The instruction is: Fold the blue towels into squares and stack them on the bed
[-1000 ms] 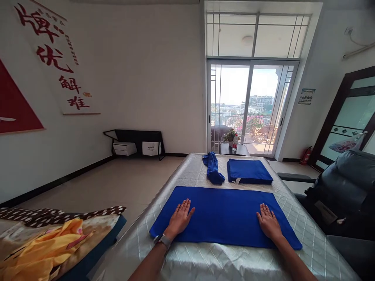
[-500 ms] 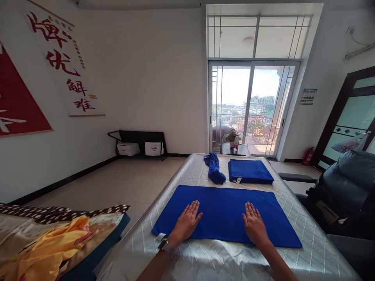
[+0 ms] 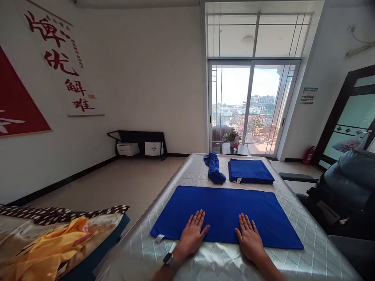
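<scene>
A blue cloth (image 3: pixel 222 207) lies spread flat across the silver quilted table cover (image 3: pixel 164 218), with a white label (image 3: pixel 159 238) at its near left corner. My left hand (image 3: pixel 193 234), a watch on its wrist, rests palm down on the cloth's near edge with fingers stretched out. To its right, my right hand (image 3: pixel 249 236) lies flat on the same near edge, fingers extended. Neither hand grips anything. Beyond the cloth sit a stack of folded blue cloths (image 3: pixel 251 170) and, left of it, a crumpled blue cloth (image 3: pixel 215 168).
At the lower left is a bundle of patterned fabric with a yellow cloth (image 3: pixel 58 246) on top. A dark chair (image 3: pixel 345 187) stands along the right side. Behind the table are a small table with a bottle (image 3: pixel 236 143) and a sliding glass door (image 3: pixel 252 105).
Both hands have slid toward me, down to the cloth's near edge, and come slightly closer together. The cloth looks nearly unmoved; the stack and crumpled cloth stay put.
</scene>
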`<state>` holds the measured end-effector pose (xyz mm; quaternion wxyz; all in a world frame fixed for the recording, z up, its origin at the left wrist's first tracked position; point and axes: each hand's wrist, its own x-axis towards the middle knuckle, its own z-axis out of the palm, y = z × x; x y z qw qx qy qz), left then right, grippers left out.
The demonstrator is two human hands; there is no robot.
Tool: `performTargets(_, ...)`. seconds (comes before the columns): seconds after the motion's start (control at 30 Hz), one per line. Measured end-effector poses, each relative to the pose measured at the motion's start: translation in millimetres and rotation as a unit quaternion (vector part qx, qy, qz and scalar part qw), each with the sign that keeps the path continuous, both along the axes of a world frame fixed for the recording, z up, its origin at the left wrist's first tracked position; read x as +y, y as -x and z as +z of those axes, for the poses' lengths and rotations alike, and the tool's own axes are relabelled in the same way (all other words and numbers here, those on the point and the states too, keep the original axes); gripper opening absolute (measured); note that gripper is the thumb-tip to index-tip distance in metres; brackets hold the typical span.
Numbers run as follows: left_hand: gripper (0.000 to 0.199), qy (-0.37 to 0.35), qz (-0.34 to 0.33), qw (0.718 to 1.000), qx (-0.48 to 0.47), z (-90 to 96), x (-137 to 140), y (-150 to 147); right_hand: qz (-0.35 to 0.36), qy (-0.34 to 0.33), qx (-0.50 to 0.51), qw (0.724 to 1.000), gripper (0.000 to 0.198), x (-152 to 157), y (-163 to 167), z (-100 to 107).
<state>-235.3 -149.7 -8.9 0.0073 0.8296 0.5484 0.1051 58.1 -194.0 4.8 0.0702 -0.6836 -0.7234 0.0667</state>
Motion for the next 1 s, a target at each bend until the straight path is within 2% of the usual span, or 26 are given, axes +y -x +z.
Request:
performTargets(0.13, 0.087, -0.014, 0.154, 0.988, 0.024, -13.7, 2, 80, -0.071, -0.029, -0.026, 0.997, 0.07, -12, -69, -17)
performTargets(0.23, 0.097, -0.003, 0.219, 0.975, 0.025, -22.6, 0, 125, -0.111, -0.051, -0.047, 0.991, 0.064, -23, -127, -34)
performTargets(0.33, 0.1, 0.027, 0.222, 0.975, 0.021, -26.0, -4, 143, -0.118, -0.08, -0.073, 0.987, 0.061, -32, -171, -47)
performTargets(0.47, 0.102, 0.037, 0.215, 0.976, 0.012, -24.1, -4, 141, -0.109, -0.101, -0.094, 0.985, 0.059, -36, -195, -52)
performTargets(0.63, 0.103, 0.039, 0.219, 0.975, 0.002, -25.3, -4, 144, -0.108, -0.064, -0.111, 0.986, 0.059, -30, -201, -53)
performTargets(0.73, 0.093, 0.018, 0.218, 0.976, 0.005, -29.9, -5, 151, -0.14, -0.056, -0.105, 0.983, 0.062, -27, -203, -52)
performTargets(0.8, 0.085, 0.0, 0.218, 0.976, 0.012, -29.8, -3, 150, -0.16, -0.061, -0.105, 0.98, 0.061, -24, -194, -43)
performTargets(0.9, 0.085, -0.018, 0.218, 0.976, 0.012, -17.2, 6, 121, -0.162, -0.071, -0.12, 0.977, 0.06, -14, -152, -12)
performTargets(1.0, 0.084, -0.047, 0.143, 0.989, -0.005, 7.4, 19, 58, -0.097, -0.067, -0.079, 0.99, 0.063, 6, -78, 24)
